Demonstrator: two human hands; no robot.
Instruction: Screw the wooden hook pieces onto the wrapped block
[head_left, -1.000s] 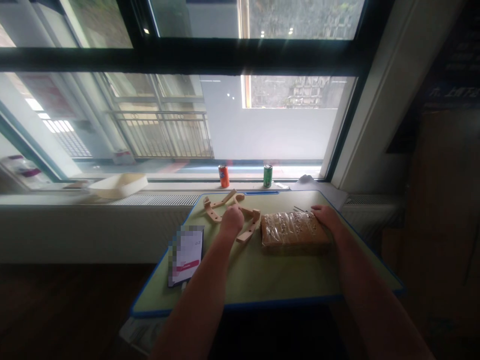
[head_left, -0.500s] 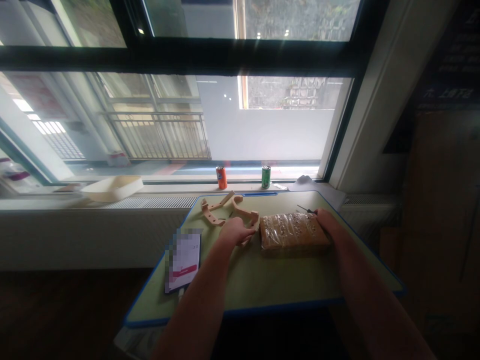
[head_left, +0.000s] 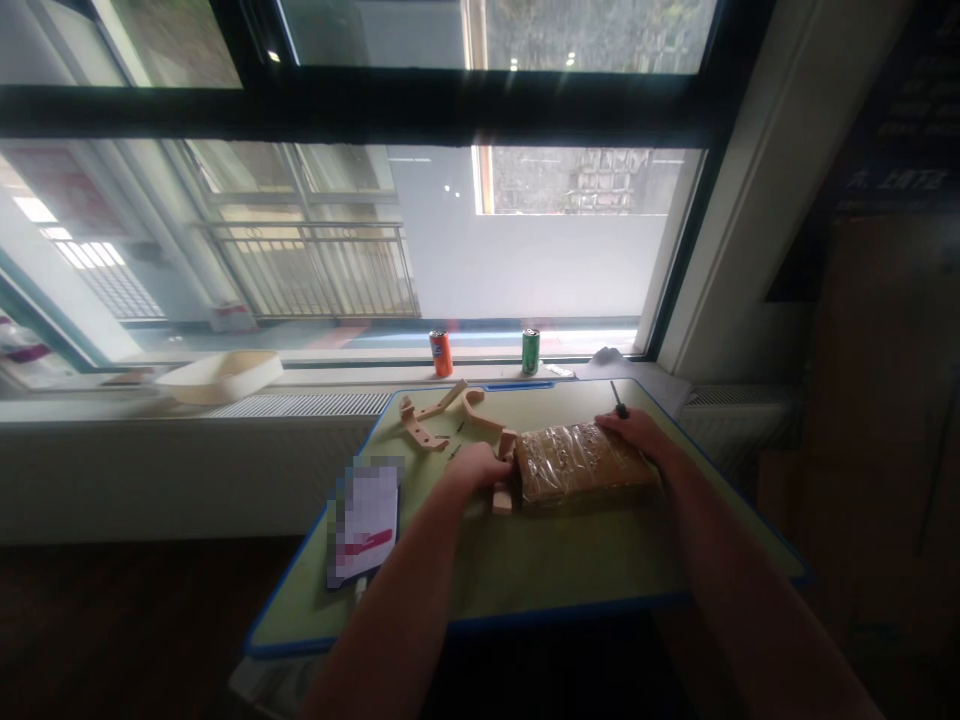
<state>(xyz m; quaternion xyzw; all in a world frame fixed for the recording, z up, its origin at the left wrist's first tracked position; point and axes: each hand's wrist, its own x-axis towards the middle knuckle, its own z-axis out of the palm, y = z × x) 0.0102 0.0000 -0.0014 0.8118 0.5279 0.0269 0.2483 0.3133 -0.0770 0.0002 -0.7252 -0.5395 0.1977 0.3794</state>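
Observation:
A plastic-wrapped brown block (head_left: 581, 463) lies on the green table (head_left: 525, 560). My left hand (head_left: 478, 466) is closed round a light wooden piece (head_left: 504, 487) that stands against the block's left end. At the block's far right corner my right hand (head_left: 637, 431) pinches a small dark-handled tool (head_left: 619, 402), which points up and away. Other light wooden parts (head_left: 442, 415) lie beyond my left hand near the table's back edge.
A booklet with a pink stripe (head_left: 365, 521) lies at the table's left front. An orange can (head_left: 441, 353) and a green can (head_left: 530, 351) stand on the windowsill, with a cream tray (head_left: 221, 376) further left. A wall and dark shelving rise on the right.
My left hand drew one wooden piece back from the group and set it against the block's left end. My right hand lifted the small tool off the table behind the block.

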